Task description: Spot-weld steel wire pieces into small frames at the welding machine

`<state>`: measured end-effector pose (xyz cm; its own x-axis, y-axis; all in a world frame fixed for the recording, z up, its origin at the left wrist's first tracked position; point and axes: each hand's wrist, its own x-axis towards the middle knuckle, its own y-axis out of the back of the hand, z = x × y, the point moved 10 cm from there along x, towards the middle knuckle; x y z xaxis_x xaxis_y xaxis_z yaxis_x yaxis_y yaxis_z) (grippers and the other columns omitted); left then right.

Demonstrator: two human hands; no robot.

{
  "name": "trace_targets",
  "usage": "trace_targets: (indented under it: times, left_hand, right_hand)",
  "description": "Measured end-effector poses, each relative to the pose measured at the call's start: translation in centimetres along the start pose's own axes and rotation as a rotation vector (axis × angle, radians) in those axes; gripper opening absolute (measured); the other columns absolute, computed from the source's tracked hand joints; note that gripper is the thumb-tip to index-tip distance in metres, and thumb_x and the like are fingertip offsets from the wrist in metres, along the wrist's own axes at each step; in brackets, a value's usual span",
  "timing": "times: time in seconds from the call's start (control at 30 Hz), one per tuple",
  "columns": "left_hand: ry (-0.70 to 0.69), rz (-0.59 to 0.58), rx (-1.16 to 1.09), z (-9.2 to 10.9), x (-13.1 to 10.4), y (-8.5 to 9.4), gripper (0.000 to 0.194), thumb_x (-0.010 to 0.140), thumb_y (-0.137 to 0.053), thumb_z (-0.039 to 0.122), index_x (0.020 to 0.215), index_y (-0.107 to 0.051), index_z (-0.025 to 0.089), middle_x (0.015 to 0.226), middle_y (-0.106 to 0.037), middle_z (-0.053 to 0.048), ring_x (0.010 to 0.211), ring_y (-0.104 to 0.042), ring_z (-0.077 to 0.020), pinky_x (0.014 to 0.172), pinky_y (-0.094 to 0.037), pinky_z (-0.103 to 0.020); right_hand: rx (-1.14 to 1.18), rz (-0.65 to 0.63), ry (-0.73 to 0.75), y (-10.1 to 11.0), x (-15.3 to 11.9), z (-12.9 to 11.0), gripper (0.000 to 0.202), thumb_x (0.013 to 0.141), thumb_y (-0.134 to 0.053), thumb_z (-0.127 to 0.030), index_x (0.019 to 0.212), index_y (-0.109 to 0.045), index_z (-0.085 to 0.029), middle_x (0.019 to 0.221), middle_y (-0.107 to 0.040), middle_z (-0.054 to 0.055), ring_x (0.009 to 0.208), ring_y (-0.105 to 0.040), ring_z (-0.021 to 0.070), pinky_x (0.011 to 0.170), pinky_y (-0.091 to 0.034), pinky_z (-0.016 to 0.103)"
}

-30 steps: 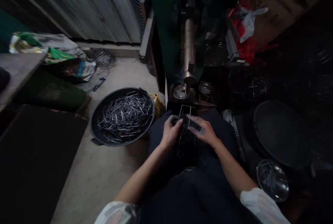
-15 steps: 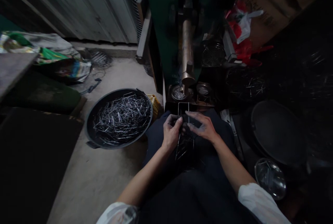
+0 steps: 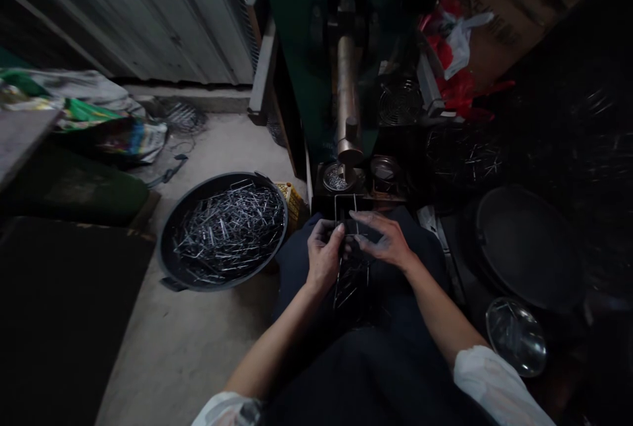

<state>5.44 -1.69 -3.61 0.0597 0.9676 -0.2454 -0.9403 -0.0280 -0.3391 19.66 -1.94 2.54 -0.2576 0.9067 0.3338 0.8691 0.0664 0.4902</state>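
My left hand (image 3: 324, 251) is closed around a bent metal wire frame (image 3: 345, 196), thumb on top, above my lap. The frame's squared upper end sticks out past my fingers. My right hand (image 3: 386, 238) comes in from the other side, thumb and forefinger apart, their tips at the frame's right leg; whether they press on it I cannot make out. Below the hands, several thin wire pieces (image 3: 350, 281) lie in the dark over my lap. Just beyond the frame stands a machine with a thick metal arm (image 3: 349, 96), and a round dish of small metal bits (image 3: 337, 177) sits under its end.
To the left, a wide black basin (image 3: 165, 264) is heaped with bent wire pieces (image 3: 232, 228), beside a yellow crate (image 3: 293, 202). At right are a dark round lid (image 3: 529, 244) and a shiny metal bowl (image 3: 517, 337). Red plastic bags (image 3: 457, 90) hang near a cardboard box (image 3: 514, 10).
The camera view has shifted slightly, so the machine sits a little further left. Both hands keep almost the same pose at the wire frame.
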Motion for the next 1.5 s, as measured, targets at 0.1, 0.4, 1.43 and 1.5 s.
trace_targets:
  times: [0.1, 0.4, 1.43, 1.5]
  left_hand:
    - [-0.003, 0.005, -0.029, 0.0, 0.1, -0.1, 0.035, 0.083, -0.074, 0.046, 0.087, -0.05, 0.021, 0.064, -0.061, 0.005, 0.046, -0.053, -0.0075, 0.041, -0.04, -0.017]
    - [-0.043, 0.005, -0.098, 0.3, 0.9, 0.0, 0.031, 0.086, -0.073, 0.042, 0.089, -0.051, 0.02, 0.064, -0.06, 0.005, 0.046, -0.051, -0.0074, 0.04, -0.039, -0.016]
    - [-0.039, 0.041, -0.092, 2.3, 5.9, -0.1, 0.037, 0.073, -0.079, 0.043, 0.085, -0.053, 0.02, 0.061, -0.063, 0.004, 0.043, -0.054, -0.0092, 0.038, -0.038, -0.017]
    - [-0.022, 0.043, -0.104, 2.9, 7.4, -0.6, 0.037, 0.07, -0.079, 0.042, 0.083, -0.052, 0.02, 0.059, -0.063, 0.003, 0.042, -0.052, -0.0091, 0.037, -0.036, -0.016]
  right_hand:
    - [-0.001, 0.005, 0.02, 0.1, 0.2, -0.2, 0.049, 0.09, -0.067, -0.029, 0.139, -0.061, -0.03, 0.131, -0.067, 0.004, 0.121, -0.063, 0.0235, 0.106, -0.05, 0.04]
    - [-0.005, 0.016, 0.07, 0.1, 1.2, -0.5, 0.052, 0.09, -0.068, -0.024, 0.141, -0.059, -0.031, 0.133, -0.066, 0.003, 0.121, -0.063, 0.0218, 0.106, -0.05, 0.037]
    - [0.046, 0.187, -0.091, 2.0, 4.6, 3.3, 0.022, 0.085, -0.076, -0.042, 0.089, -0.073, -0.021, 0.084, -0.072, 0.003, 0.078, -0.068, 0.0201, 0.076, -0.054, 0.03]
    - [0.078, 0.186, -0.11, 2.3, 5.7, 3.9, 0.026, 0.087, -0.073, -0.045, 0.079, -0.07, -0.02, 0.077, -0.07, 0.002, 0.073, -0.065, 0.0193, 0.071, -0.052, 0.029]
